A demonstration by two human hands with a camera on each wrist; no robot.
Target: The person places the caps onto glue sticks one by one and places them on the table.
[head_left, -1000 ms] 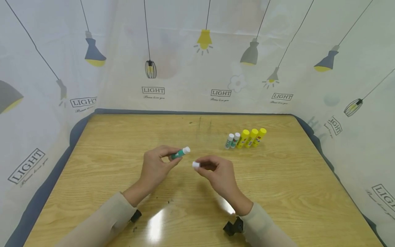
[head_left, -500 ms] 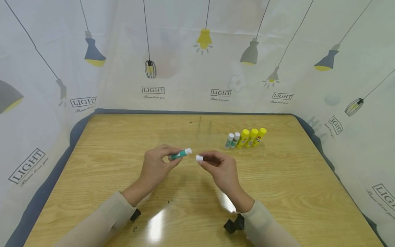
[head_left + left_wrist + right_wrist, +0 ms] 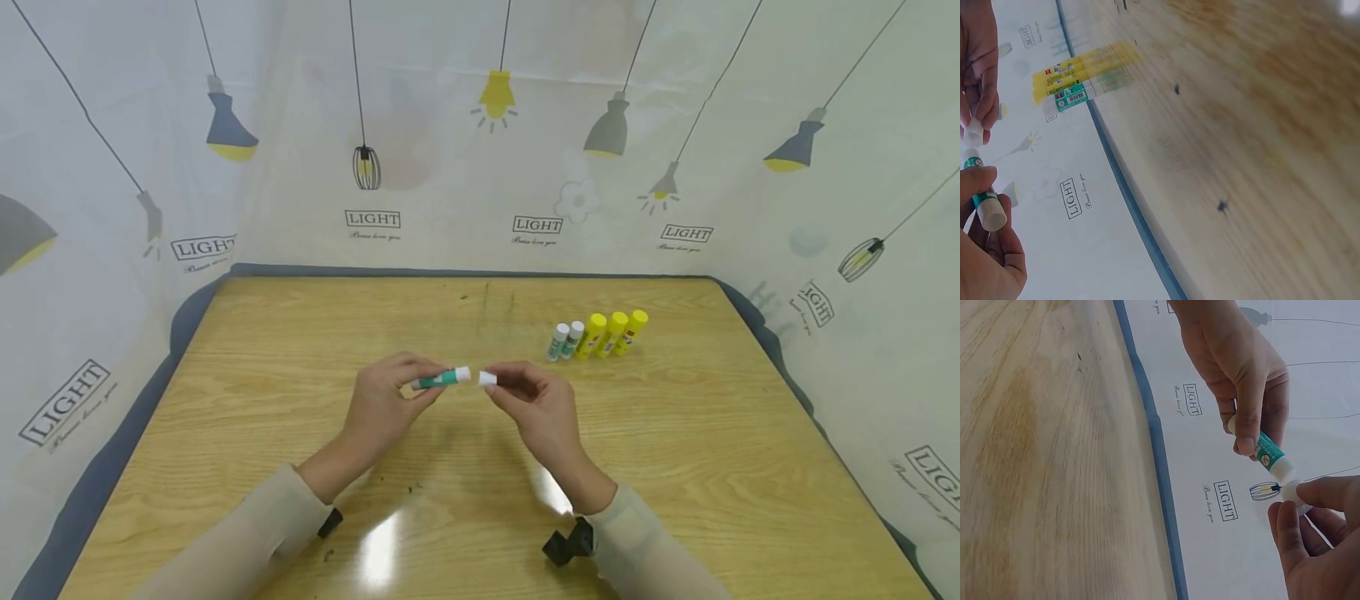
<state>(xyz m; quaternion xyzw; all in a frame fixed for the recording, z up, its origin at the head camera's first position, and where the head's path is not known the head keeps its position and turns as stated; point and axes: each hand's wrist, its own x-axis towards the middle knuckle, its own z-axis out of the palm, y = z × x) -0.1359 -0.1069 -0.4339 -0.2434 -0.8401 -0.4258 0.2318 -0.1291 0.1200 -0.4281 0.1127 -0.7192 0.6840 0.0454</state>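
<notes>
My left hand [image 3: 386, 396] grips a green and white glue stick [image 3: 442, 379] between thumb and fingers, its white uncapped end pointing right. In my right hand [image 3: 538, 404] a small white cap [image 3: 487, 378] is pinched at the fingertips. A narrow gap separates cap and glue stick in the head view, and the two are nearly in line. From the right wrist, the cap [image 3: 1292, 492] shows close to the end of the glue stick [image 3: 1270, 454]. The left wrist view shows the glue stick's [image 3: 986, 200] white base toward the camera.
Two green and white glue sticks [image 3: 562, 342] with white caps stand upright on the wooden table [image 3: 300, 325], at the back right. Beside them, in the same row, are three yellow glue sticks [image 3: 612, 336]. A printed cloth [image 3: 442, 183] surrounds the table's back and sides.
My right hand has risen and moved slightly right with the cap, which now lines up with the glue stick. My left hand has turned the glue stick flatter and shifted it slightly right.
</notes>
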